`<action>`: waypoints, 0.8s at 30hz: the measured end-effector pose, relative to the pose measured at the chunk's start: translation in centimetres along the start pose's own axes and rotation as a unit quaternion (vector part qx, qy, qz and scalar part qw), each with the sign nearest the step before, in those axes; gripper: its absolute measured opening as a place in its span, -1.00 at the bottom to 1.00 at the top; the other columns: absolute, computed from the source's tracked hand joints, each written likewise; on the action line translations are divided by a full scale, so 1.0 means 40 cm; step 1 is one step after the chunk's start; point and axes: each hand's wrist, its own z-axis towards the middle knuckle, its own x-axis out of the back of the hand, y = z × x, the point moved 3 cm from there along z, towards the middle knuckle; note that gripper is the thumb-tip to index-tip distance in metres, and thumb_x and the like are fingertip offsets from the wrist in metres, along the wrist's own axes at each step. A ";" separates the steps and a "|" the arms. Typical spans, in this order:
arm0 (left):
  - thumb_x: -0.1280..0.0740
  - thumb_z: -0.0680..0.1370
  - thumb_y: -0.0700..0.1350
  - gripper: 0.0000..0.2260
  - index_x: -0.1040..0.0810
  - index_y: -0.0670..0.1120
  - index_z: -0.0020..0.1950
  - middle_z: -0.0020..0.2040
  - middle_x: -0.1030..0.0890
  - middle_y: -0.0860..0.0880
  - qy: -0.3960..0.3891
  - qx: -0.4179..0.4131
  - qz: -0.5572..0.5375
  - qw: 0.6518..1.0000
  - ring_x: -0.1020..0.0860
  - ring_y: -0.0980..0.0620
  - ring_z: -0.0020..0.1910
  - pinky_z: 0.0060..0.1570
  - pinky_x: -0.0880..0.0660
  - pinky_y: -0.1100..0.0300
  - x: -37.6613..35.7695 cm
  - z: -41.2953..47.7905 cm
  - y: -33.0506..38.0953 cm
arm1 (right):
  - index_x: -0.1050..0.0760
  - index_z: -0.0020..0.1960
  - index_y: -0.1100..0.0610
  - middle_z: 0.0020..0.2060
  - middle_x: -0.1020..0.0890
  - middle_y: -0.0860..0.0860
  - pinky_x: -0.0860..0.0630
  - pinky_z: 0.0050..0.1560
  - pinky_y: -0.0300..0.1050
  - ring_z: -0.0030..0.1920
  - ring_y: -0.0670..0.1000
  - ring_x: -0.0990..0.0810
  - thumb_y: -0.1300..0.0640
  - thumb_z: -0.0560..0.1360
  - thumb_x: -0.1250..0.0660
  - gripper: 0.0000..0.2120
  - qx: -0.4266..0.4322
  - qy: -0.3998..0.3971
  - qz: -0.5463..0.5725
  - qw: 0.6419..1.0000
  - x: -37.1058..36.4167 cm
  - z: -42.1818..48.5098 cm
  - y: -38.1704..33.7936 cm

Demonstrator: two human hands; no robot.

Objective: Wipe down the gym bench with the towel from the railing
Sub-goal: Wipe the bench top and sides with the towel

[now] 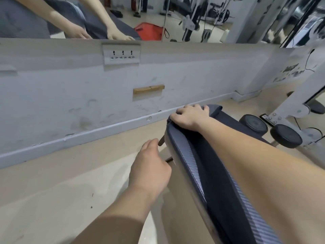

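The gym bench [191, 159] runs from the lower right toward the wall, with a dark pad and blue woven side trim. A dark blue-grey towel [215, 110] lies over its far end. My right hand [189, 117] presses flat on the towel at that end, fingers curled over the edge. My left hand [151, 166] hovers beside the bench's left side, fingers loosely apart, holding nothing. The right forearm crosses above the pad and hides part of it.
A white wall [88, 95] with a socket strip [122, 54] and a mirror [158, 18] above stands just beyond the bench. Black roller pads [285, 136] and a white machine frame [299, 104] sit to the right. Beige floor [70, 191] lies to the left.
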 end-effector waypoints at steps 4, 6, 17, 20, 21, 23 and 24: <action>-0.17 0.53 -0.29 -0.43 -0.29 -0.05 0.56 0.55 -0.35 0.01 0.013 0.044 0.000 0.999 -0.37 -0.05 0.47 0.28 -0.39 0.15 0.032 0.013 -0.028 | -0.56 0.28 -0.13 0.32 -0.56 0.06 -0.11 0.42 0.31 0.41 0.23 -0.37 -0.29 0.52 -0.02 -0.49 0.065 0.032 -0.008 0.997 -0.015 -0.063 -0.081; -0.17 0.51 -0.28 -0.39 -0.26 -0.05 0.58 0.56 -0.35 -0.01 0.013 0.065 -0.004 0.998 -0.42 -0.10 0.44 0.27 -0.47 0.06 0.042 0.012 -0.039 | -0.53 0.31 -0.10 0.33 -0.54 0.07 -0.09 0.45 0.35 0.42 0.24 -0.36 -0.26 0.54 -0.04 -0.51 0.098 0.049 -0.032 0.993 -0.028 -0.100 -0.111; -0.18 0.55 -0.21 -0.68 -0.54 0.03 0.24 0.19 -0.60 -0.03 -0.043 0.125 -0.089 0.987 -0.55 -0.21 0.20 0.23 -0.51 0.02 0.040 -0.028 -0.018 | -0.66 0.20 0.17 0.30 -0.56 0.10 -0.26 0.48 0.36 0.56 0.28 -0.27 -0.18 0.58 -0.10 -0.46 0.335 0.096 -0.203 0.915 -0.120 -0.400 -0.057; -0.17 0.54 -0.18 -0.89 -0.48 -0.06 -0.10 0.01 -0.62 -0.15 -0.113 0.092 -0.063 0.987 -0.57 -0.24 0.07 -0.06 -0.45 0.11 -0.013 -0.068 0.034 | -0.57 0.36 0.09 0.42 -0.48 0.02 -0.08 0.60 0.25 0.63 0.17 -0.11 -0.20 0.61 -0.01 -0.43 0.354 0.045 -0.174 0.918 -0.118 -0.480 -0.008; -0.18 0.54 -0.17 -0.89 -0.49 -0.11 -0.07 0.00 -0.63 -0.18 -0.124 0.095 -0.058 0.986 -0.59 -0.23 0.06 -0.12 -0.42 0.11 -0.026 -0.076 0.051 | -0.55 0.37 0.06 0.45 -0.45 -0.01 -0.03 0.62 0.20 0.65 0.12 -0.07 -0.17 0.64 -0.06 -0.50 0.364 0.024 -0.110 0.924 -0.104 -0.499 0.006; -0.19 0.55 0.02 -0.70 -0.56 -0.17 0.03 -0.06 -0.66 -0.16 -0.123 0.116 -0.076 0.983 -0.60 -0.18 -0.02 -0.07 -0.49 0.11 -0.040 -0.084 0.078 | -0.60 0.26 0.07 0.39 -0.53 -0.07 -0.14 0.60 0.07 0.60 0.02 -0.24 -0.01 0.66 -0.22 -0.71 0.360 -0.014 0.097 0.928 -0.061 -0.528 0.031; -0.17 0.51 0.17 -0.55 -0.59 -0.17 0.07 -0.05 -0.67 -0.16 -0.116 0.131 -0.107 0.979 -0.62 -0.19 -0.02 0.03 -0.56 0.06 -0.045 -0.085 0.086 | -0.64 0.16 0.11 0.31 -0.60 -0.07 -0.28 0.53 0.00 0.49 -0.02 -0.41 0.07 0.65 -0.29 -0.80 0.333 0.016 0.206 0.920 -0.037 -0.538 0.054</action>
